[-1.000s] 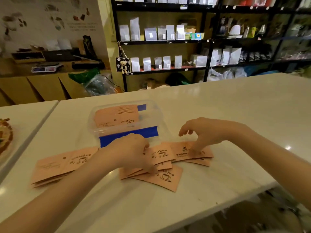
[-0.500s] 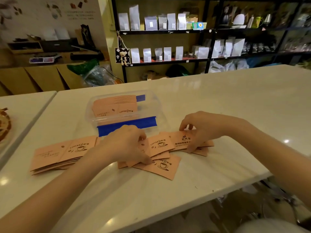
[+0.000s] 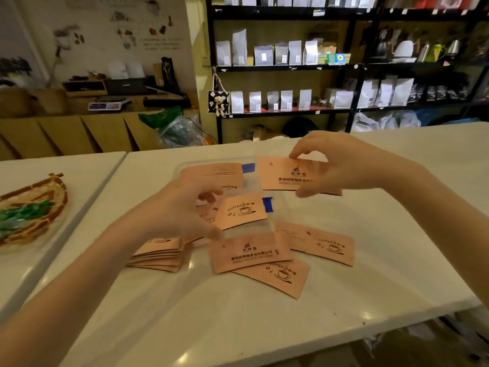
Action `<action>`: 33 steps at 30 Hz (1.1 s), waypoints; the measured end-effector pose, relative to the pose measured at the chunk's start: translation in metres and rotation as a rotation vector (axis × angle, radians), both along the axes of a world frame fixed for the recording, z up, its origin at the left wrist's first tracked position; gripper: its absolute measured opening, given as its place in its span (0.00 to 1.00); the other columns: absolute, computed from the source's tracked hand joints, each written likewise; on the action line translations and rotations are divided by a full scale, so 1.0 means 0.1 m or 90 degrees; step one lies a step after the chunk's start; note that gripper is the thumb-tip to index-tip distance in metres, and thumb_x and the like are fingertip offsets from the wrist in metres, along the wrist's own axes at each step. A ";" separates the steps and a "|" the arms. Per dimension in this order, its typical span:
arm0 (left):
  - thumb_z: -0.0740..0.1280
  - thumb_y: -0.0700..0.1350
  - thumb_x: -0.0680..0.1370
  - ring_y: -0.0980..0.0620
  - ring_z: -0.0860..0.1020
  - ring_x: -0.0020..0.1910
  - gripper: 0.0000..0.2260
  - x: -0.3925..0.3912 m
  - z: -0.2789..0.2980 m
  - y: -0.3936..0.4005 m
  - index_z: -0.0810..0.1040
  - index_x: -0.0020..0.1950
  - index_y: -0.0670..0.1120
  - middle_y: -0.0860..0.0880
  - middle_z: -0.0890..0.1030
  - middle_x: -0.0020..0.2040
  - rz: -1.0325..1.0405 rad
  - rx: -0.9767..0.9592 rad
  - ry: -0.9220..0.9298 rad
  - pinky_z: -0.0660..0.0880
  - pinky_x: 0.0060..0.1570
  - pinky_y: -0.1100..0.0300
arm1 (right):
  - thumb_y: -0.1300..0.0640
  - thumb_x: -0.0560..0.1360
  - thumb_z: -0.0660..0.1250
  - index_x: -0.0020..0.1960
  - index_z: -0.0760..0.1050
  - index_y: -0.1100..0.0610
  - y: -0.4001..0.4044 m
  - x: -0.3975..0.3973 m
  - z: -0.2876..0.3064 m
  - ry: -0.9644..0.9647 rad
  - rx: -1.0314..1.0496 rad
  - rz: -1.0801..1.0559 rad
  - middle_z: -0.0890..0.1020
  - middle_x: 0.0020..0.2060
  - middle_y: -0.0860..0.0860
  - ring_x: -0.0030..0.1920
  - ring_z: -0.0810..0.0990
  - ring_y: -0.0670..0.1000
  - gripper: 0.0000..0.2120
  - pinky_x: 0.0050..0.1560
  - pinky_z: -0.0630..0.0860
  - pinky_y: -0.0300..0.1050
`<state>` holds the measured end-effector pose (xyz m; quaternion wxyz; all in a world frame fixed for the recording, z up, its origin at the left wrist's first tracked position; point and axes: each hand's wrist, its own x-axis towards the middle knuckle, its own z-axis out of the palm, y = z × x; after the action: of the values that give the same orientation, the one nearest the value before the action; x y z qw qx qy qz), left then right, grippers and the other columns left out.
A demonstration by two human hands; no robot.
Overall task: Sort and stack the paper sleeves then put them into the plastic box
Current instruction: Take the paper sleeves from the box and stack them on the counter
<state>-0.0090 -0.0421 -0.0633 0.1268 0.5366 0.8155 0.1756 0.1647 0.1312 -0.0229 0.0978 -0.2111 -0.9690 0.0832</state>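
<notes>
My left hand (image 3: 182, 210) holds a salmon paper sleeve (image 3: 242, 211) with a coffee-cup print, lifted above the table. Further right, my right hand (image 3: 336, 165) pinches another paper sleeve (image 3: 280, 174) printed with a logo, raised over the right end of the clear plastic box (image 3: 248, 169). The box has blue clips and holds a stack of sleeves (image 3: 219, 174). Three loose sleeves (image 3: 248, 251) (image 3: 322, 242) (image 3: 280, 276) lie on the white table (image 3: 291, 327) in front of it. A neat pile of sleeves (image 3: 158, 254) sits to the left, partly hidden by my left arm.
A woven tray (image 3: 29, 207) with green items rests on a neighbouring table at left. Black shelves (image 3: 291, 67) with white bags stand behind the table. The table's front edge runs close at lower right.
Both hands have lifted off the table, each with a sleeve taken from the loose spread. The right hand rose toward the box; the camera view has moved nearer.
</notes>
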 end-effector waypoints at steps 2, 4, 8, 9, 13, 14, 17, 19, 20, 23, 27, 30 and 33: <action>0.75 0.52 0.63 0.57 0.67 0.55 0.35 -0.14 0.03 -0.13 0.62 0.66 0.58 0.58 0.71 0.56 0.021 0.006 0.011 0.65 0.56 0.60 | 0.45 0.63 0.73 0.61 0.70 0.49 -0.10 -0.14 0.01 0.044 -0.006 0.039 0.69 0.63 0.47 0.63 0.66 0.48 0.29 0.59 0.60 0.40; 0.75 0.52 0.63 0.56 0.67 0.56 0.38 -0.26 0.05 -0.27 0.58 0.67 0.59 0.57 0.72 0.59 0.048 0.002 0.015 0.65 0.61 0.57 | 0.45 0.63 0.73 0.61 0.70 0.48 -0.21 -0.30 -0.02 0.066 -0.017 0.081 0.68 0.65 0.47 0.65 0.63 0.47 0.28 0.61 0.58 0.40; 0.76 0.51 0.62 0.52 0.68 0.62 0.42 -0.44 0.09 -0.53 0.54 0.69 0.60 0.58 0.72 0.61 0.098 0.002 0.006 0.64 0.65 0.54 | 0.44 0.62 0.73 0.60 0.72 0.48 -0.44 -0.68 -0.10 0.090 -0.033 0.173 0.66 0.67 0.47 0.67 0.58 0.47 0.28 0.60 0.54 0.39; 0.76 0.50 0.62 0.53 0.68 0.62 0.43 -0.47 0.09 -0.58 0.53 0.69 0.60 0.58 0.72 0.61 0.109 0.004 -0.004 0.64 0.65 0.54 | 0.44 0.62 0.73 0.61 0.72 0.49 -0.51 -0.78 -0.11 0.091 -0.035 0.194 0.66 0.67 0.47 0.67 0.57 0.47 0.29 0.60 0.53 0.39; 0.76 0.44 0.63 0.55 0.67 0.57 0.43 -0.63 0.03 -0.78 0.53 0.69 0.58 0.62 0.68 0.54 0.160 0.035 -0.065 0.65 0.58 0.59 | 0.42 0.63 0.71 0.61 0.72 0.49 -0.79 -1.18 -0.17 0.070 -0.030 0.274 0.65 0.68 0.48 0.68 0.55 0.48 0.28 0.64 0.52 0.43; 0.76 0.44 0.62 0.55 0.67 0.59 0.44 -0.69 -0.01 -0.83 0.53 0.69 0.58 0.62 0.68 0.54 0.169 0.043 -0.081 0.66 0.58 0.59 | 0.41 0.63 0.71 0.61 0.72 0.48 -0.85 -1.28 -0.20 0.061 -0.029 0.285 0.64 0.68 0.47 0.69 0.54 0.48 0.28 0.66 0.52 0.45; 0.77 0.44 0.62 0.51 0.64 0.67 0.46 -0.84 -0.15 -0.96 0.52 0.70 0.59 0.55 0.68 0.66 0.201 0.062 -0.108 0.64 0.64 0.55 | 0.38 0.63 0.69 0.60 0.71 0.46 -1.00 -1.52 -0.29 0.028 -0.017 0.310 0.63 0.70 0.46 0.71 0.51 0.49 0.28 0.70 0.49 0.51; 0.77 0.45 0.62 0.50 0.62 0.69 0.46 -0.91 -0.23 -1.02 0.51 0.70 0.60 0.53 0.66 0.69 0.212 0.064 -0.106 0.63 0.66 0.53 | 0.37 0.63 0.68 0.60 0.71 0.46 -1.06 -1.64 -0.38 0.000 0.012 0.323 0.62 0.71 0.46 0.72 0.49 0.50 0.28 0.71 0.47 0.52; 0.77 0.45 0.62 0.50 0.63 0.69 0.47 -0.93 -0.27 -1.04 0.50 0.70 0.59 0.52 0.67 0.68 0.208 0.064 -0.107 0.64 0.65 0.55 | 0.36 0.63 0.68 0.60 0.72 0.46 -1.09 -1.69 -0.43 -0.014 0.027 0.328 0.61 0.71 0.46 0.73 0.48 0.50 0.28 0.71 0.46 0.52; 0.76 0.42 0.63 0.56 0.68 0.61 0.47 -0.95 -0.36 -1.07 0.50 0.71 0.58 0.57 0.71 0.58 0.186 0.062 -0.145 0.65 0.55 0.68 | 0.34 0.62 0.67 0.59 0.73 0.46 -1.12 -1.79 -0.57 -0.044 0.059 0.343 0.60 0.72 0.47 0.73 0.46 0.49 0.29 0.71 0.39 0.53; 0.77 0.42 0.62 0.59 0.66 0.57 0.46 -0.99 -0.46 -1.08 0.51 0.70 0.59 0.61 0.69 0.53 0.176 0.070 -0.203 0.68 0.44 0.78 | 0.33 0.62 0.66 0.59 0.73 0.47 -1.11 -1.86 -0.68 -0.064 0.067 0.352 0.60 0.72 0.48 0.73 0.44 0.48 0.29 0.69 0.34 0.52; 0.77 0.43 0.62 0.58 0.66 0.57 0.46 -1.01 -0.49 -1.08 0.52 0.69 0.61 0.65 0.68 0.51 0.175 0.076 -0.233 0.73 0.43 0.73 | 0.34 0.63 0.65 0.59 0.73 0.46 -1.10 -1.88 -0.70 -0.073 0.071 0.353 0.60 0.72 0.48 0.73 0.45 0.49 0.29 0.70 0.33 0.53; 0.76 0.46 0.62 0.58 0.67 0.58 0.45 -1.01 -0.50 -1.08 0.52 0.69 0.60 0.64 0.69 0.52 0.167 0.066 -0.217 0.74 0.46 0.69 | 0.33 0.64 0.64 0.60 0.72 0.47 -1.11 -1.89 -0.73 -0.084 0.080 0.360 0.60 0.72 0.49 0.73 0.45 0.49 0.29 0.70 0.33 0.55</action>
<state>-0.1096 -0.1499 -0.1130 0.2111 0.3943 0.8349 0.3207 -0.0238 0.0201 -0.0957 0.0204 0.0691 -0.9969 0.0328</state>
